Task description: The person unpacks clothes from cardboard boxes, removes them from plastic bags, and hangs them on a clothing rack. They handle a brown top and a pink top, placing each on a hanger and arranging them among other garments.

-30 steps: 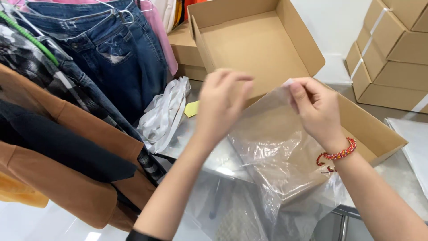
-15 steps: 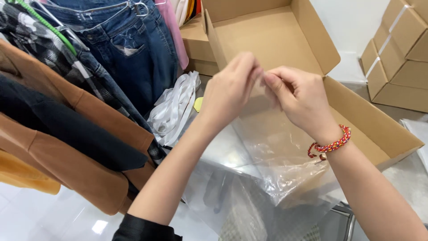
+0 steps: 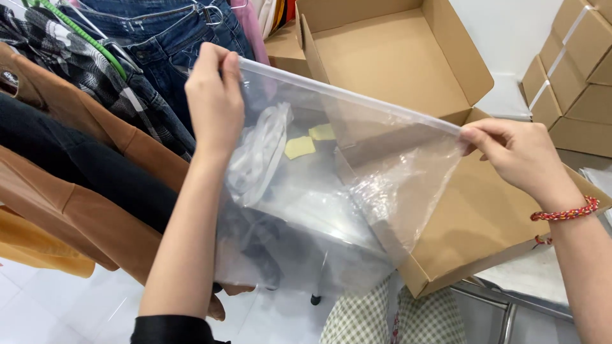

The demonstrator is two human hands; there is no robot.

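**Operator 1:** Both hands grip one item: the left hand (image 3: 215, 95), at upper left of the frame, and the right hand (image 3: 517, 155), at right, each pinch an end of the top edge of the clear, flat plastic bag (image 3: 331, 185). Fingers are closed on the film; nothing else is held.

**Operator 2:** Reason for the spread?

**Operator 1:** Hands set well apart pull the top edge taut, so the bag hangs flat and slopes down to the right.

**Operator 2:** Bag location?

**Operator 1:** Centre frame, in front of the open brown cardboard box (image 3: 408, 57). Hanging blue jeans (image 3: 159, 38) and brown garments (image 3: 76, 210) fill the left side.
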